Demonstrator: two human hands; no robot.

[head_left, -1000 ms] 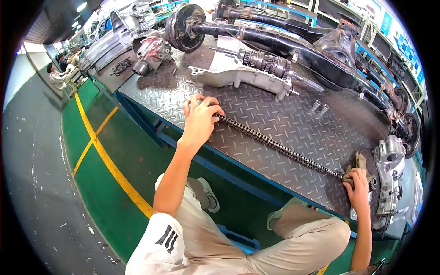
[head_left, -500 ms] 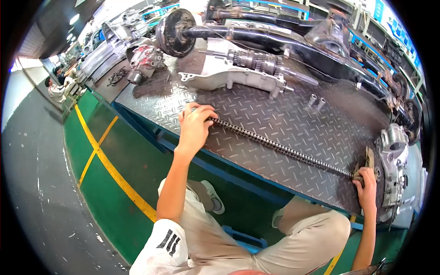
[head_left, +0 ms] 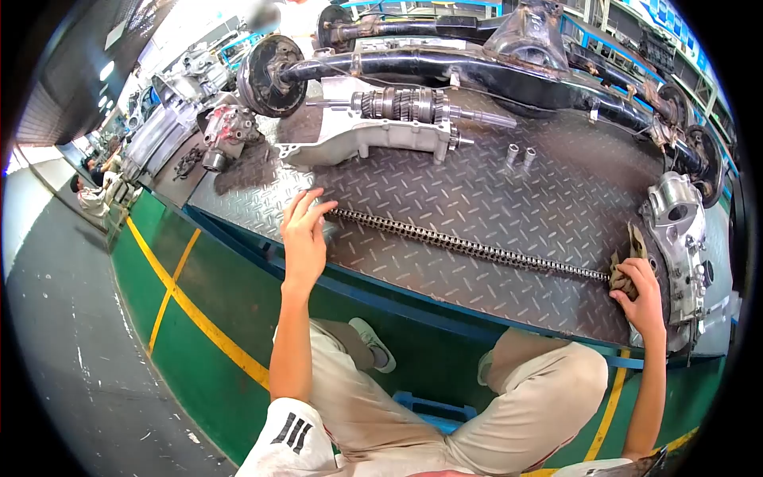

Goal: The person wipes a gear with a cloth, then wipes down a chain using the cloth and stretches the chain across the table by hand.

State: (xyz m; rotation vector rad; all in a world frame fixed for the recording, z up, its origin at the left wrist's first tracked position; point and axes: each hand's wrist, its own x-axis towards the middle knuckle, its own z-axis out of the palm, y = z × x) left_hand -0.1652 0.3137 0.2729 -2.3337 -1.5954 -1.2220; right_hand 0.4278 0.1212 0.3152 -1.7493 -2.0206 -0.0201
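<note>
A long metal roller chain (head_left: 465, 245) stretches almost straight across the patterned steel tabletop. At its left end is my left hand (head_left: 304, 238), the thumb and a finger closed on the last links while the other fingers are raised. My right hand (head_left: 642, 290) grips a crumpled brownish rag (head_left: 620, 277) around the chain's right end. Part of the rag stands up above the fingers. Right beside that hand is a grey cast-metal housing (head_left: 685, 254).
Behind the chain lie a half casing (head_left: 373, 147) with a gear shaft (head_left: 401, 103) and two small metal sleeves (head_left: 520, 155). Black axles (head_left: 469, 73) span the back. A red-marked metal unit (head_left: 229, 131) is at left. The table's blue edge (head_left: 381, 298) runs before my knees.
The view has shifted slightly. My left hand's fingers have loosened and lifted somewhat at the chain's end. My right hand remains on the rag, and the chain still lies stretched out.
</note>
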